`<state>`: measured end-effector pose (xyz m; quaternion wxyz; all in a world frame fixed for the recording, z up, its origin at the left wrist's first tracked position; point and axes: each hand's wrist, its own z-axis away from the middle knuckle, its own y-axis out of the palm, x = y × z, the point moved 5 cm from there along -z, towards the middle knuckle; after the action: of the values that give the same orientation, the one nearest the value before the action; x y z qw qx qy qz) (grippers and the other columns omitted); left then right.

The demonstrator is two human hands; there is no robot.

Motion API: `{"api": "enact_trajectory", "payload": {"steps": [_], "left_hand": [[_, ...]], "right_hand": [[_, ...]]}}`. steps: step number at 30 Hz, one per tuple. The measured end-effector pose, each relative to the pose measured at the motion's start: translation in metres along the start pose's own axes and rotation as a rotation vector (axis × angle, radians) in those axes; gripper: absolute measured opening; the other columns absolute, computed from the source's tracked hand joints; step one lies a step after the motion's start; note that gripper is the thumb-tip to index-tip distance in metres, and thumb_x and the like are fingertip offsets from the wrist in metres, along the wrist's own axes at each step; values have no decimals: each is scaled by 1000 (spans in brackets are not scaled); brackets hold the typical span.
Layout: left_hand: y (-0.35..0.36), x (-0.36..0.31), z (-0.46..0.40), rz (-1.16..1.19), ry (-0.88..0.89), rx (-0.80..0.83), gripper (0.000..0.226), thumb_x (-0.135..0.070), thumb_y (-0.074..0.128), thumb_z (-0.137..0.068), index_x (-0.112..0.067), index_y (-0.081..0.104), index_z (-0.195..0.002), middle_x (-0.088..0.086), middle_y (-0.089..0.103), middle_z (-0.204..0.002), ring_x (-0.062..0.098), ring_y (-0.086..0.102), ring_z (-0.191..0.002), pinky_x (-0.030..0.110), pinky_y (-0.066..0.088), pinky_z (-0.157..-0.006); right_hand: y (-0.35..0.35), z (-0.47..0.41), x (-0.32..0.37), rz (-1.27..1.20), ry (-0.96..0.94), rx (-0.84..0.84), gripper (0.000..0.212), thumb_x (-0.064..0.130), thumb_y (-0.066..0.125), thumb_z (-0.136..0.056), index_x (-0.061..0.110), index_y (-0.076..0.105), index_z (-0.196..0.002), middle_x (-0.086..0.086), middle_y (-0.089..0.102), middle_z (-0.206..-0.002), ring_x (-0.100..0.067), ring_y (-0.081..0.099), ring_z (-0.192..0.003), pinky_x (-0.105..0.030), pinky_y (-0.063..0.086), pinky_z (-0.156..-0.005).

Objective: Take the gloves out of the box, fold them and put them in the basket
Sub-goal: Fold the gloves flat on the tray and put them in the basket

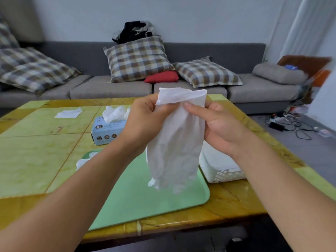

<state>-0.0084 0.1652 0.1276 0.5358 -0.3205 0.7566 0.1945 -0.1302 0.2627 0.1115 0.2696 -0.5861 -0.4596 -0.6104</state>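
I hold a white disposable glove (175, 142) up in the air over the green mat (145, 200). It hangs cuff up, fingers down. My left hand (145, 120) grips the cuff's left side and my right hand (216, 122) pinches its right side with the thumb in front. The blue glove box (107, 132) stands on the table behind my left hand, with white gloves (114, 113) bulging from its top. The white perforated basket (223, 170) sits to the right of the mat, partly hidden by the glove and my right wrist.
Another crumpled white glove (82, 161) lies at the mat's left edge, and a flat white piece (68, 113) lies far left on the yellow-green table (36, 160). A grey sofa (109, 88) with checked cushions stands behind. Cables (287, 126) lie on the floor at right.
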Motion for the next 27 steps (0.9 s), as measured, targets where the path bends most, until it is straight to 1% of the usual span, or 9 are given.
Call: {"api": "enact_trajectory", "payload": {"steps": [2,6,10,13,16,18,20,24,27], "left_hand": [[18,-18,-15,129,-33,21,15,-23,65,-97,-15,76,-90,3,79,-87,15,74,-79,29,61,-70],[63,-41,-48,302,-90,187,19,-22,64,-98,-8,75,-101,12,77,-99,24,75,-90,36,61,-82],[95,-36,-71,348,-146,196,23,-20,67,-96,-5,74,-111,11,77,-101,21,75,-85,27,58,-67],[108,-23,-84,300,-192,155,22,-20,71,-93,-5,75,-110,10,78,-100,23,76,-88,28,61,-66],[116,-4,-105,205,-230,125,20,-18,76,-89,-7,77,-105,10,78,-98,25,76,-92,33,63,-75],[118,0,-123,170,-230,104,21,-17,78,-87,-7,76,-106,10,78,-100,26,75,-94,35,63,-80],[119,-6,-141,157,-190,103,23,-18,78,-87,-7,75,-108,10,77,-102,26,75,-95,38,63,-80],[118,1,-158,105,-100,163,29,-18,80,-85,-2,73,-108,14,76,-104,29,74,-95,41,62,-82],[120,48,-140,-103,-87,275,23,-15,83,-81,-1,75,-98,15,77,-97,23,71,-81,33,57,-78]], "right_hand": [[-11,4,30,-48,-67,-19,34,11,67,-89,2,69,-121,-16,74,-116,-25,72,-103,-36,60,-88],[-47,12,87,26,-157,-106,34,7,65,-92,-1,66,-124,-20,72,-119,-30,71,-108,-38,59,-89],[-89,9,108,124,-84,-174,38,15,65,-94,0,65,-129,-18,71,-123,-31,69,-113,-42,58,-94],[-114,-2,103,193,-9,-204,35,14,65,-95,5,67,-128,-15,72,-121,-29,71,-111,-40,60,-90],[-136,-25,96,300,32,-252,31,12,69,-93,2,68,-122,-14,72,-119,-30,70,-107,-41,56,-97],[-143,-42,100,353,6,-273,19,11,71,-92,7,69,-110,-14,72,-111,-27,69,-97,-41,53,-95],[-149,-59,110,374,-59,-273,19,11,72,-91,9,70,-110,-11,75,-107,-22,71,-92,-40,54,-90],[-166,-71,106,441,-220,-266,19,6,72,-91,11,72,-109,-9,76,-110,-20,74,-99,-32,60,-85],[-182,-56,58,577,-147,-194,22,-1,71,-89,8,71,-109,-8,76,-104,-14,72,-93,-25,58,-84]]}}
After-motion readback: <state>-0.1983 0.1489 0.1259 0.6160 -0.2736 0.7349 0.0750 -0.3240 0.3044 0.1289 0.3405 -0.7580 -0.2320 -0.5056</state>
